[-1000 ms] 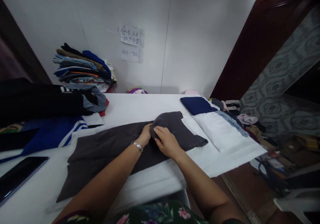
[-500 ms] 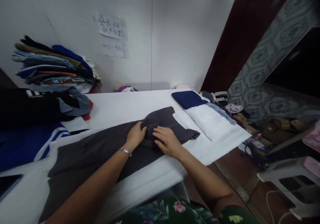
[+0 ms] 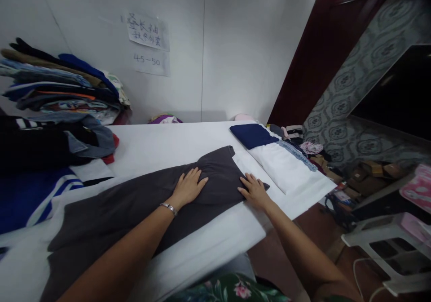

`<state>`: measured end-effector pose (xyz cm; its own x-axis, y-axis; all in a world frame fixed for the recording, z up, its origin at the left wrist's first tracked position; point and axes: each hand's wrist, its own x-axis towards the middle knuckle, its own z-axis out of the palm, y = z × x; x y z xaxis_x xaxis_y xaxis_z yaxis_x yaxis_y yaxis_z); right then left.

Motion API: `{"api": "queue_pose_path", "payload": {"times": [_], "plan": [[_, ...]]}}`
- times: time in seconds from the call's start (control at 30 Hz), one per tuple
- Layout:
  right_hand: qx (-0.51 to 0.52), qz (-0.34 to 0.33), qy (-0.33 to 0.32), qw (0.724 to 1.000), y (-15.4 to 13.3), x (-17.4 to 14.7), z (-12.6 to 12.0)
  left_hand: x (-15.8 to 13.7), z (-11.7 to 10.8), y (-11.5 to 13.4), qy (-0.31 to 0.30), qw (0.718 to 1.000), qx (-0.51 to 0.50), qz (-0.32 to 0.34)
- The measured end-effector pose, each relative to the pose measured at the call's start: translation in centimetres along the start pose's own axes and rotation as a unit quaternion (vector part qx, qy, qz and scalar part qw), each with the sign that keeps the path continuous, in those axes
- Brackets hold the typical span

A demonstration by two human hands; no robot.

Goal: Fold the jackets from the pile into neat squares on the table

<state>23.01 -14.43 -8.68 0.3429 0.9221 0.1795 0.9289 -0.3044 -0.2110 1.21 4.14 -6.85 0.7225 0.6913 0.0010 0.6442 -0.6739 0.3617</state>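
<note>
A dark grey garment (image 3: 134,198), which looks like a pair of trousers, lies stretched across the white table with its narrower end to the right. My left hand (image 3: 189,187) rests flat on its upper middle, fingers spread, a metal-banded watch or bracelet on the wrist. Near the right end, my right hand (image 3: 255,191) lies palm down on the edge of the cloth with fingers apart. Neither hand grips the fabric. Just beyond my right hand are a folded navy garment (image 3: 252,135) and a folded white garment (image 3: 283,162).
At left stands a tall pile of folded clothes (image 3: 63,86), with black and blue garments (image 3: 37,198) in front. Paper signs (image 3: 148,32) hang on the wall. A plastic stool (image 3: 387,234) and cardboard boxes (image 3: 373,176) are on the right, past the table edge.
My left hand has opened out from the bunched cloth and now lies flat. My right hand has slid right to the garment's end. The fabric between them looks smoother.
</note>
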Motion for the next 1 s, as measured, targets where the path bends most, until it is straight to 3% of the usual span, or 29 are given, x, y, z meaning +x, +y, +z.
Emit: {"api": "queue_pose_path", "payload": {"times": [0.2, 0.33, 0.43, 0.57, 0.73, 1.0], "plan": [[0.028, -0.076, 0.025, 0.996, -4.2, 6.6, -2.6, -0.3, 0.1, 0.1, 0.011, 1.000, 0.013, 0.004], [0.027, -0.104, -0.021, 0.994, -5.8, 12.5, -1.0, -0.5, 0.3, 0.0, 0.029, 0.999, 0.020, 0.010], [0.018, -0.053, -0.076, 0.996, -4.7, 15.2, 1.3, -0.8, 0.4, -0.1, 0.039, 0.999, 0.023, 0.017], [0.015, -0.008, -0.111, 0.994, -3.1, 16.2, 3.1, -1.0, 0.4, 0.1, 0.042, 0.999, 0.032, 0.015], [0.024, -0.003, -0.153, 0.988, -2.5, 16.4, 2.2, -1.1, 0.4, 0.3, 0.046, 0.998, 0.035, 0.010], [0.058, 0.033, -0.149, 0.987, -1.2, 15.1, 2.3, -0.8, 0.7, 0.0, 0.051, 0.999, 0.017, 0.009]]}}
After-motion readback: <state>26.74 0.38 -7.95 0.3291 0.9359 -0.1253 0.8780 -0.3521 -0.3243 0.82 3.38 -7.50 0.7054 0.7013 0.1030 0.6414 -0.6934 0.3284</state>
